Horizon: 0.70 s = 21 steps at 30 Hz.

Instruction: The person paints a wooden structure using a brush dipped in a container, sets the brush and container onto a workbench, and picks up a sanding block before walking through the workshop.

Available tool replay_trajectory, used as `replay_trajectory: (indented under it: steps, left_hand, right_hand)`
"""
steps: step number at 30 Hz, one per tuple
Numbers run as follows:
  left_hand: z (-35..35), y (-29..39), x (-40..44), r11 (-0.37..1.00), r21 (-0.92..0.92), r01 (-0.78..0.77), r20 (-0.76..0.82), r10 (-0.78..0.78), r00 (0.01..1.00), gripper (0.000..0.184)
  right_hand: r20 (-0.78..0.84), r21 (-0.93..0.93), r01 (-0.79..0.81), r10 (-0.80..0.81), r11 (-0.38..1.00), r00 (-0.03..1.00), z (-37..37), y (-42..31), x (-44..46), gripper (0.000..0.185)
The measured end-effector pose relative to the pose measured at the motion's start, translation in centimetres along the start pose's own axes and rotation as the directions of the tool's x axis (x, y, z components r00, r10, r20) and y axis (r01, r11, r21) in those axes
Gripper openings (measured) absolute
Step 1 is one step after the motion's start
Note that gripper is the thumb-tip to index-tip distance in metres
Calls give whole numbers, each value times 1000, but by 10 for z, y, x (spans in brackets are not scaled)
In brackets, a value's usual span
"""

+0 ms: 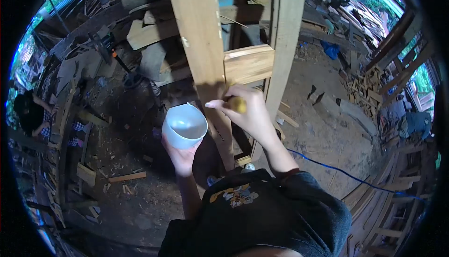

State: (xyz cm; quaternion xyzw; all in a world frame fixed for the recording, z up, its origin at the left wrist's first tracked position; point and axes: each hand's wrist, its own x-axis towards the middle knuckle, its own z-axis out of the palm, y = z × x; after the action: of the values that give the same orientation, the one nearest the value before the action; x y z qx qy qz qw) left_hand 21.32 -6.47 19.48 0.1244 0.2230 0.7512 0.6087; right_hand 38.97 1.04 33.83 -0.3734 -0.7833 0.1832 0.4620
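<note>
My left hand [181,157] is wrapped round the lower part of a pale, bowl-like cup [180,137], whose open top faces me. In my right hand [255,112] is a tool with a rounded yellow handle end [237,104]; its far end is hidden, so I cannot tell its kind. The right hand is over a tall wooden frame, close to its broad left plank [199,32]. Just beyond that hand, a short crosspiece [249,65] joins the left plank to the right post [287,27]. Whether the tool touches the wood cannot be seen.
A blue cable [343,168] runs across the floor at right. Wood offcuts [372,88] are heaped farther right, near a blue bag [329,48]. Cut boards [154,34] lie behind the frame at left. Another person [32,114] is at the far left.
</note>
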Motion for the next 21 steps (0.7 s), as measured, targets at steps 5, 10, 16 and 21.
replay_trajectory:
  steps: [5,10,16,21]
  left_hand:
    - [-15,21,0,1000,12,4,-20,-4,1000,64]
    - [-24,32,2,1000,-16,-2,-72,1,997,65]
    - [-21,35,3,995,-61,77,-129,-85,988,65]
    - [-27,33,8,988,-77,132,-177,-143,974,64]
  right_hand:
    - [12,250,-212,216,945,976,26,11,49,35]
    - [-553,203,586,-402,785,730,-18,-45,139,17]
    - [-551,-36,506,-440,862,709,9,-27,100,10]
    - [-80,90,-96,103,991,991,39,5,-5,15]
